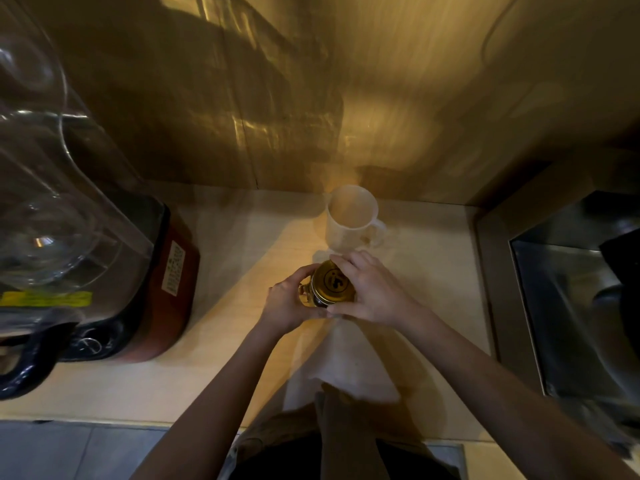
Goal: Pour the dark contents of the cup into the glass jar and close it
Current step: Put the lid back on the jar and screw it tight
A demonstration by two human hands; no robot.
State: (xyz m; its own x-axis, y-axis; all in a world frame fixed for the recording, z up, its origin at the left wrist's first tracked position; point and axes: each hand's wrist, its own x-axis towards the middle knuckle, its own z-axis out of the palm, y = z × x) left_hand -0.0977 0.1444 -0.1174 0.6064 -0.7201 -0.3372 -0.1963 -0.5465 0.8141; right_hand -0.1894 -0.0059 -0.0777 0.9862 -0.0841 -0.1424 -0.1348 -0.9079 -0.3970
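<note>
A glass jar (306, 294) with a gold lid (331, 281) stands on the light counter, on a white paper sheet (343, 362). My left hand (287, 303) wraps the jar's side from the left. My right hand (367, 289) grips the lid's rim from the right, fingers curled over its far and near edges. The lid sits on top of the jar; most of the jar body is hidden by both hands. A white cup (353, 216) with a handle on its right stands upright just behind the jar, its inside looking pale.
A blender with a clear jug (52, 202) and red-black base (162, 292) fills the left side. A steel sink (571, 306) lies to the right. A shiny wall panel (311, 98) rises behind the counter (225, 306). The counter's front edge is near my body.
</note>
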